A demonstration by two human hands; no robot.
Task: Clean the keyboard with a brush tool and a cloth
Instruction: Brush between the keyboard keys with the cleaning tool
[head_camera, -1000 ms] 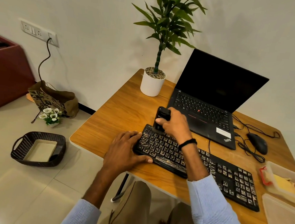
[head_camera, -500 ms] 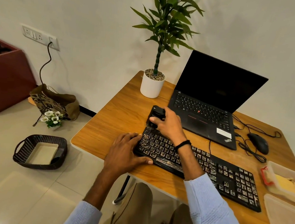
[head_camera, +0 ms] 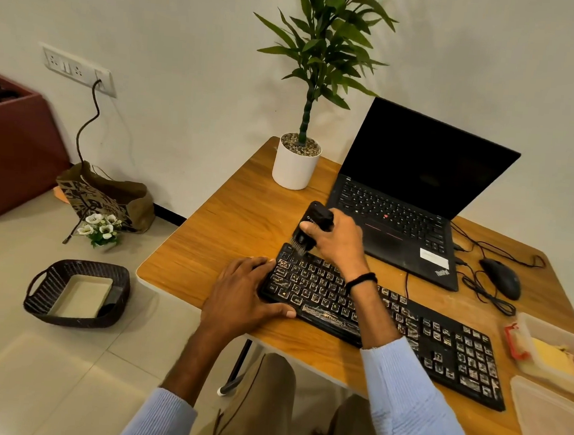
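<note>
Gripping the black brush tool (head_camera: 314, 228), the right hand (head_camera: 337, 242) sets bristles on the keyboard's (head_camera: 390, 323) far-left corner. Left hand (head_camera: 238, 296) clasps its left end, thumb along the front edge.

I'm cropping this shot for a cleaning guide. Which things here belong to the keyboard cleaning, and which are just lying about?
In the job: keyboard; brush tool; right hand gripping the brush tool; left hand holding the keyboard's left end.
Lying about: laptop; potted plant; mouse; plastic containers; basket and paper bag on the floor.
</note>
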